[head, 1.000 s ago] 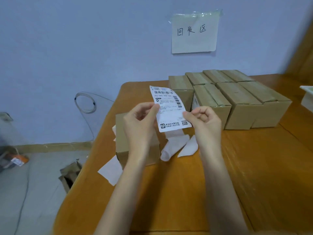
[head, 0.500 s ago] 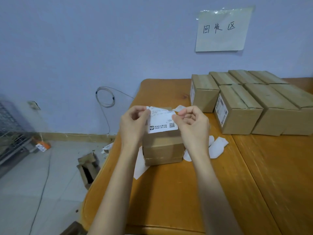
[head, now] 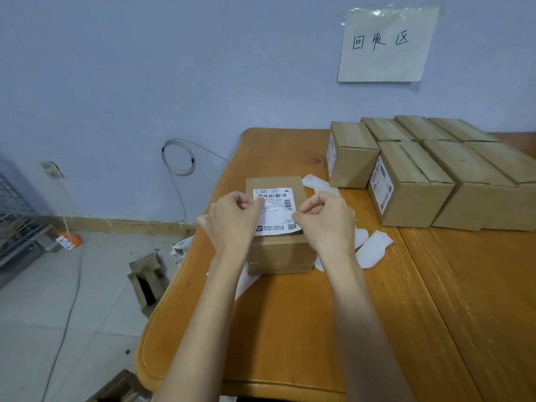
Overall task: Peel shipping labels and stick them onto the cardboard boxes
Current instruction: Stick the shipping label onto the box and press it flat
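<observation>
Your desk point(head: 290, 329) is orange-brown wood, set against a pale blue wall point(head: 145, 68) that carries a taped paper sign point(head: 385, 44) with handwritten characters. At the desk's far right sits a block of closed boxes point(head: 452, 175) packed side by side, and the two nearest you show printed labels on their left-facing ends. Nearer to you, close to the desk's left edge, stands a single box point(head: 278, 253), well apart from that block. White backing sheets point(head: 374, 248) lie on the desk around this box, some tucked under it. On the floor to the left lie an opened carton point(head: 148, 280) and a thin cable point(head: 178, 158) looped against the wall. The label point(head: 274, 213) lies over the top of the single box, printed side up. Your left hand point(head: 232, 221) pinches the label's left edge with curled fingers, and your right hand point(head: 324, 219) pinches its right edge the same way.
</observation>
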Tool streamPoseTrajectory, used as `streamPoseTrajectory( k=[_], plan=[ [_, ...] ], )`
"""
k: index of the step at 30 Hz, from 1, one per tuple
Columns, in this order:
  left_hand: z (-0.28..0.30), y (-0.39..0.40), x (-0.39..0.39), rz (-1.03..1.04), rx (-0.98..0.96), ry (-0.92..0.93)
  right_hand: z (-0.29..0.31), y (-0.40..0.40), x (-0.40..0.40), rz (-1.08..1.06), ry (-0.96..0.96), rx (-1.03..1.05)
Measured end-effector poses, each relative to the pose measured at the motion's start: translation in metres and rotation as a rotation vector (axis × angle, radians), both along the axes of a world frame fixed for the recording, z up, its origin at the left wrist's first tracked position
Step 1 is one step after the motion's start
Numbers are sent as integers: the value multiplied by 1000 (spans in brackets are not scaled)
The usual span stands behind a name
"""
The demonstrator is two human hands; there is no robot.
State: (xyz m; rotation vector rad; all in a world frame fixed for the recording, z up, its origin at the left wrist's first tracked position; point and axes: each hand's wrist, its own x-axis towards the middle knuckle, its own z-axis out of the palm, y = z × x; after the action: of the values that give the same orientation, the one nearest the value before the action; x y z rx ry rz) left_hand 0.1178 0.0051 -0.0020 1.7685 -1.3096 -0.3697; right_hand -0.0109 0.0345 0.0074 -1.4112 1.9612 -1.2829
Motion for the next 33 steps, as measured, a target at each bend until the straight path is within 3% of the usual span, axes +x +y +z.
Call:
streamPoseTrajectory(
  k=[15, 22, 26, 28, 31, 33],
  plan=[
    [4, -5, -4, -23, 39, -431, 9, -5, 2, 37, 117, 182],
    [1, -1, -3, 5, 36, -541, 8, -3, -3, 16, 198, 233],
    [-3, -2, 6, 19, 77, -483, 7, 0, -10, 36, 205, 208],
    [-1, -3, 10, -43, 58, -400, 4, -1, -3, 28, 325, 70],
    [0, -4, 4, -306, -39, -400, 0, -5, 18, 130, 416, -142],
    [-4, -3, -1, -452, 86, -477, -6, -8, 27, 241, 491, -101]
  ],
)
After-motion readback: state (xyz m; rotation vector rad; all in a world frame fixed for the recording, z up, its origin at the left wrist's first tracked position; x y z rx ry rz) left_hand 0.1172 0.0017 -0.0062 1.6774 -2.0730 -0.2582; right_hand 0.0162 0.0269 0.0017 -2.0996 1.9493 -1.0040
